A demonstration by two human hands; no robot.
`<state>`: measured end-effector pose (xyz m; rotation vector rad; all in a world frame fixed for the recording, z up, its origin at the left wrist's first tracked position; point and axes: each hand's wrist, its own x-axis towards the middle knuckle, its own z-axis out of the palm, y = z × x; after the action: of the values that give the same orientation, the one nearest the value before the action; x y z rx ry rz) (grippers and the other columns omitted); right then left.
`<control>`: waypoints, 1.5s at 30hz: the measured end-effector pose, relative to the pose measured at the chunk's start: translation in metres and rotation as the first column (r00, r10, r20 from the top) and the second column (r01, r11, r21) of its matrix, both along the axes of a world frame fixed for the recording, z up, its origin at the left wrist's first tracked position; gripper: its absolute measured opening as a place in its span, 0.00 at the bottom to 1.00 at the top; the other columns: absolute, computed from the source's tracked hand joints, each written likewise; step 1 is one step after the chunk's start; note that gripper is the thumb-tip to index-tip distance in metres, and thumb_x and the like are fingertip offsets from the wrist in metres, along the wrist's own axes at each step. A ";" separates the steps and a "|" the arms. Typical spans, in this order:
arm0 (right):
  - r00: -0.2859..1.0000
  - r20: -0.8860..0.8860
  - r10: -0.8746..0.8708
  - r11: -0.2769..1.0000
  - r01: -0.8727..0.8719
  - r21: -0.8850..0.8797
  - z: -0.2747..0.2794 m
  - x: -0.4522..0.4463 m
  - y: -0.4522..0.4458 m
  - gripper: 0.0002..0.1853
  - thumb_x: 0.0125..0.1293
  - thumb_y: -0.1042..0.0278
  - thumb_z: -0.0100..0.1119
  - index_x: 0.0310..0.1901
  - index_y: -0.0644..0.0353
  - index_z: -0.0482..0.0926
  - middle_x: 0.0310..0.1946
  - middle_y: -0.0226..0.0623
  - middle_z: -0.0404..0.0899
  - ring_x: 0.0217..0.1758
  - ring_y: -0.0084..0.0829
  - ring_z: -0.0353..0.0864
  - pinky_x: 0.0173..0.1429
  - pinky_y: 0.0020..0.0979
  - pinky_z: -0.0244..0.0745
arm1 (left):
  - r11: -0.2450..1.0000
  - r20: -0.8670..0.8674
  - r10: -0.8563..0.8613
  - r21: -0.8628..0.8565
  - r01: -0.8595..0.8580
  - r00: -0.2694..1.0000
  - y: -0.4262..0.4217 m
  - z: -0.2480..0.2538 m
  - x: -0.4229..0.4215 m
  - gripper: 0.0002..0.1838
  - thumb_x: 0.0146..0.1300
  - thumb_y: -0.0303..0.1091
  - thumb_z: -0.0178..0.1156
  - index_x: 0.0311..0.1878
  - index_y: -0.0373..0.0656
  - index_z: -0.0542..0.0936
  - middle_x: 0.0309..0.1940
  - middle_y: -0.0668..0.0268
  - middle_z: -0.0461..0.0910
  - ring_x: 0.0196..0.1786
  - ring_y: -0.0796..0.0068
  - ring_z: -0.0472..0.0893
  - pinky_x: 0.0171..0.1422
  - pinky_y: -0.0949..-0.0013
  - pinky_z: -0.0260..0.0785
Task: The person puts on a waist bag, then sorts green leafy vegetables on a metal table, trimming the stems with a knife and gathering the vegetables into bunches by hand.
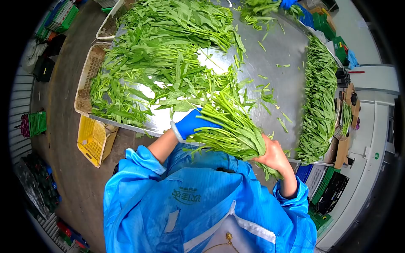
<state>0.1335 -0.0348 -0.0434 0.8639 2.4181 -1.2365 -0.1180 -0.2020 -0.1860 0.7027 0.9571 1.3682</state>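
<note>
Hands curled around leafy bunch

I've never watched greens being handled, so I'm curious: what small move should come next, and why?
Probably the left hand should gently even up the stem ends while the right hand steadies the bundle of greens. The stems fan out at uneven lengths beside the left hand, and the right hand grips nearer the leafy end.

Worktop: smooth metal, glossy where it reflects light. Yellow crate: perforated plastic. Blue garment: thin, creased cloth with a soft sheen. Glove: smooth, rubber-like. Bunched stems: smooth.
</note>
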 end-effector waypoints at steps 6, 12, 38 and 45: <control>0.998 0.068 -0.009 1.000 0.008 0.005 0.004 0.000 0.002 0.35 0.42 0.70 0.74 0.56 0.63 0.73 0.40 0.52 0.83 0.46 0.53 0.83 0.50 0.41 0.78 | 0.996 -0.130 -0.001 -0.088 -0.011 0.991 -0.006 -0.002 0.011 0.14 0.62 0.30 0.66 0.50 0.36 0.83 0.46 0.58 0.85 0.48 0.70 0.84 0.56 0.67 0.75; 0.996 0.088 0.012 1.000 -0.013 0.002 0.011 -0.002 0.002 0.34 0.43 0.70 0.74 0.55 0.63 0.73 0.39 0.53 0.83 0.46 0.54 0.82 0.48 0.42 0.77 | 0.991 -0.215 -0.044 -0.132 0.016 0.976 -0.014 0.007 0.003 0.16 0.61 0.33 0.67 0.50 0.36 0.83 0.45 0.58 0.86 0.46 0.75 0.84 0.54 0.69 0.74; 0.994 -0.082 -0.078 0.989 0.067 -0.129 0.009 0.003 0.008 0.37 0.44 0.71 0.77 0.60 0.62 0.72 0.47 0.45 0.83 0.50 0.36 0.83 0.57 0.36 0.75 | 0.910 0.084 0.343 -0.276 -0.309 0.935 0.023 0.022 0.006 0.14 0.69 0.37 0.56 0.54 0.42 0.78 0.32 0.74 0.80 0.25 0.89 0.71 0.25 0.80 0.60; 0.992 -0.047 -0.115 0.976 0.104 -0.189 0.022 -0.019 0.006 0.39 0.47 0.71 0.77 0.62 0.64 0.70 0.50 0.40 0.82 0.53 0.26 0.78 0.61 0.32 0.72 | 0.779 -0.011 0.578 -0.289 -0.556 0.816 0.022 0.011 -0.010 0.16 0.69 0.43 0.61 0.48 0.39 0.78 0.29 0.71 0.77 0.26 0.82 0.75 0.23 0.75 0.64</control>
<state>0.1149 -0.0292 -0.0212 0.9276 2.2781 -1.5203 -0.1281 -0.1795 -0.1754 0.1286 1.3361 1.7192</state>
